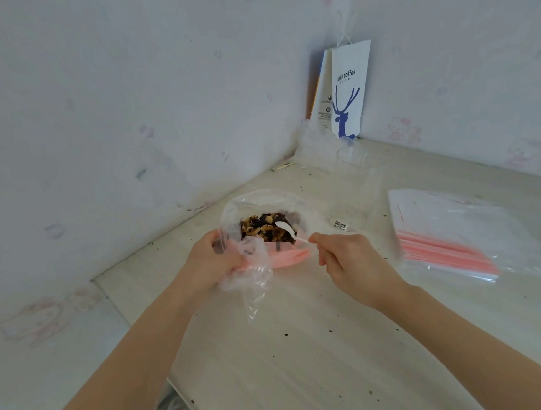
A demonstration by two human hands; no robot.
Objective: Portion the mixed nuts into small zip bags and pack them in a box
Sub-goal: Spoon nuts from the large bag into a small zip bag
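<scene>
Head view: the left hand (214,259) is curled tight around crumpled clear plastic, gripping the near edge of the big clear bag (257,202) together with a small zip bag (285,257) whose pink strip sticks out to the right of the fingers. The right hand (352,263) has its fingers drawn together, pinching the handle of a white plastic spoon (287,228). The spoon's bowl lies on top of the mixed nuts (264,228), a brown and dark heap sitting inside the big bag just beyond both hands. Both forearms reach in from the lower edge of the picture.

Everything rests on a pale, wood-grained table (298,342) dotted with dark specks. To the right, well apart from the hands, lies a flat pile of unused zip bags (448,238) with pink strips. Just beyond the nuts a barcode label (340,224) shows on something clear; what it is cannot be told. Farther back stands a clear plastic cup (358,158), and in the corner a white paper bag (349,91) printed with a blue deer leans upright against the wall (137,102), which is papered with faint pink cartoon cats
</scene>
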